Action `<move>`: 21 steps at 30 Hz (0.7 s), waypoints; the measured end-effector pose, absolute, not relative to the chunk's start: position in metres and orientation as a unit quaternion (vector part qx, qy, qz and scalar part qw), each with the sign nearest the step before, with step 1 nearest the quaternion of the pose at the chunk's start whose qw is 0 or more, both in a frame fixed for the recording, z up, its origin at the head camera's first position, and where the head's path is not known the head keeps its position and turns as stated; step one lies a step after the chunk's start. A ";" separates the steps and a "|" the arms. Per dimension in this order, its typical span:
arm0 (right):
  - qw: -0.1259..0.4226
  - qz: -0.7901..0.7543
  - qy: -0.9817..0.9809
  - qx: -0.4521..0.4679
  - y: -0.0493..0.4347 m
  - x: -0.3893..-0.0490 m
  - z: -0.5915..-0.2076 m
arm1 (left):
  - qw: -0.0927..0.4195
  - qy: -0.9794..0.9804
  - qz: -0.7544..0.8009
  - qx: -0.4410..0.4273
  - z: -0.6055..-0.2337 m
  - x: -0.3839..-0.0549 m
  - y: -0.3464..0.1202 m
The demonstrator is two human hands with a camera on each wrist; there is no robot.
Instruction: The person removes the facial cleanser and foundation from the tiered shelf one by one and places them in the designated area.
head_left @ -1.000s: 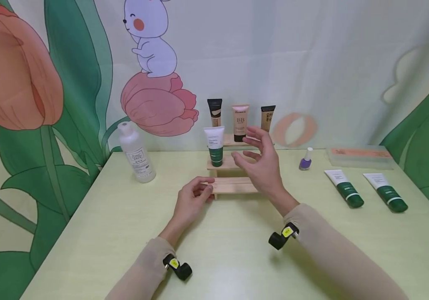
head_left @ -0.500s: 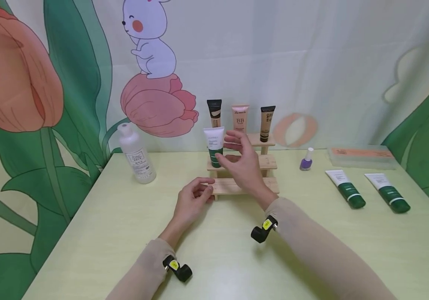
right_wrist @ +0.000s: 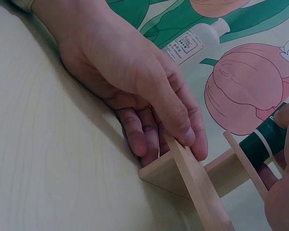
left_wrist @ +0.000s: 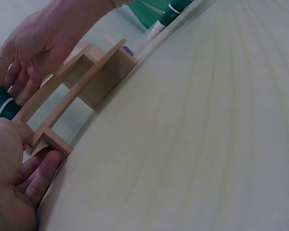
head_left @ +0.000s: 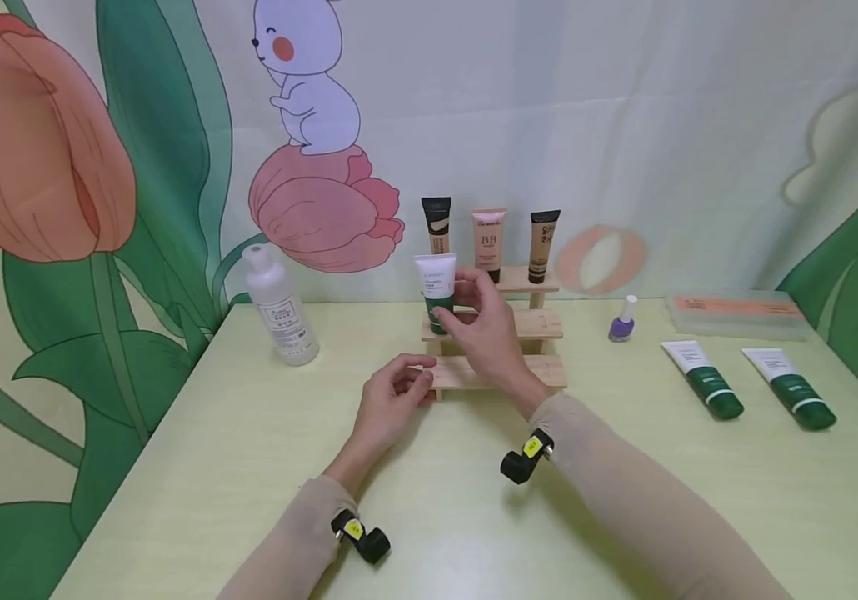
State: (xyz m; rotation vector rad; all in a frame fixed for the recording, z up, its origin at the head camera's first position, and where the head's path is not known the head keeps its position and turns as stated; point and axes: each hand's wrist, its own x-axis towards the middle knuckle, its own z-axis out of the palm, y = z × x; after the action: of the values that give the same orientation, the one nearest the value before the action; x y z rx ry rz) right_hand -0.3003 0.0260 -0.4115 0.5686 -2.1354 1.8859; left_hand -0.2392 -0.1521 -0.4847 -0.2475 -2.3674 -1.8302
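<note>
A stepped wooden stand (head_left: 459, 373) with three shelves sits at the back of the table. At the left end of its lowest shelf, my left hand (head_left: 390, 404) grips the plank, thumb on top and fingers below, as the right wrist view shows. On the middle shelf a white and green squeeze tube (head_left: 438, 277) stands upright on its cap. My right hand (head_left: 485, 337) pinches this tube from the right, thumb in front and fingers behind. Along the top shelf stand a black-topped tube (head_left: 438, 223), a pink BB cream tube (head_left: 489, 237) and a tan tube (head_left: 541, 246).
To the left stands a white plastic bottle (head_left: 281, 312). On the right are a purple nail polish bottle (head_left: 622, 323), a flat clear box (head_left: 736, 317) and two lying green and white tubes (head_left: 702, 382). A printed curtain (head_left: 699, 150) hangs behind the table.
My right hand has moved left from in front of the pink tube to the white and green tube, and its fingers have closed on it. My left hand stays on the stand.
</note>
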 end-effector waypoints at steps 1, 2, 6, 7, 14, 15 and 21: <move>0.119 0.644 -0.730 0.195 0.026 -0.300 -0.411 | 0.070 -0.787 -0.608 -0.083 -0.485 -0.239 -0.152; 0.120 0.644 -0.730 0.196 0.027 -0.300 -0.411 | 0.069 -0.787 -0.607 -0.082 -0.485 -0.239 -0.152; 0.127 0.641 -0.731 0.198 0.030 -0.297 -0.409 | 0.068 -0.788 -0.607 -0.081 -0.484 -0.239 -0.152; 0.130 0.641 -0.730 0.198 0.032 -0.296 -0.409 | 0.068 -0.788 -0.607 -0.081 -0.484 -0.239 -0.152; 0.142 0.643 -0.726 0.197 0.047 -0.286 -0.401 | 0.069 -0.786 -0.609 -0.080 -0.484 -0.238 -0.151; 0.143 0.644 -0.725 0.198 0.050 -0.284 -0.399 | 0.069 -0.787 -0.608 -0.080 -0.483 -0.238 -0.150; 0.163 0.645 -0.721 0.194 0.071 -0.278 -0.386 | 0.067 -0.792 -0.602 -0.075 -0.484 -0.238 -0.151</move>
State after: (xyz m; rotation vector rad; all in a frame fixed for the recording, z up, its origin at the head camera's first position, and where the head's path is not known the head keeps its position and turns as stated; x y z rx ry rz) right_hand -0.2776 0.0713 -0.3863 0.5525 -2.0566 1.8393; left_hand -0.2383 -0.1508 -0.4836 -0.2271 -2.3889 -1.8137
